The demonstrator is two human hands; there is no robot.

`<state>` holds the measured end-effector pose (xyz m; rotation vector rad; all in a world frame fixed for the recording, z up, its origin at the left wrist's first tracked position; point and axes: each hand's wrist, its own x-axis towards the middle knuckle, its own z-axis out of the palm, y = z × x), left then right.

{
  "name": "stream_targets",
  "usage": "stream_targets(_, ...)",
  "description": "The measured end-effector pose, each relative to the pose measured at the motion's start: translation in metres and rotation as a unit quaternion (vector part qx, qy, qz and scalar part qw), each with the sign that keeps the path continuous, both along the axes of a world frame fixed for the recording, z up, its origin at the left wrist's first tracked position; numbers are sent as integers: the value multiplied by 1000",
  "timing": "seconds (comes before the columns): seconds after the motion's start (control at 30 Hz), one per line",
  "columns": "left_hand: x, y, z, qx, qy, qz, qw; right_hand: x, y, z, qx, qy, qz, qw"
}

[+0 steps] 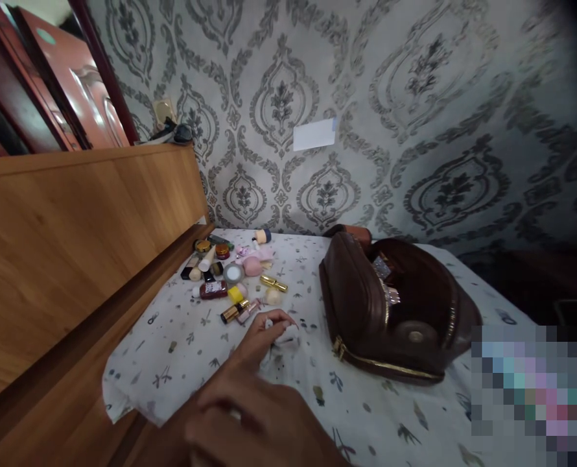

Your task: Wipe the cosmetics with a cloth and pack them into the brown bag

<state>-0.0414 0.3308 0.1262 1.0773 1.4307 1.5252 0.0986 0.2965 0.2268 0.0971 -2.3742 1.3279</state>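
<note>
the left hand pinches the white cloth; pulling it could roll the cosmetics at 11 o'clock. right hand: fingers cannot be told.

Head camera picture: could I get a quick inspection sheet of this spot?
Surface: white patterned sheet over a table.
Things in hand: left hand grips a small white item, too small to identify.
Clutter: cosmetics pile; open brown bag to the right of it.
Fingers: left curled around the white item; right hand near the camera, its grip unclear.
Cables: nothing seen.
Surroundings: wooden board, patterned wallpaper, white note.
</note>
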Motion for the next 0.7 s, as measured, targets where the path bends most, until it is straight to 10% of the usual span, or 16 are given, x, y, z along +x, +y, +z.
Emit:
stream_targets(0.27, -40, 3, 6, 3, 78, 173, 982, 7, 40, -43, -98, 72, -215, 969)
stream_targets(0.53, -199, 20, 79, -96, 344, 304, 883, 6, 52, -113, -153, -29, -259, 953)
stream_targets(0.7, -275, 43, 75, -234, 446, 311, 806, 4, 55, -138, -97, -7, -255, 962)
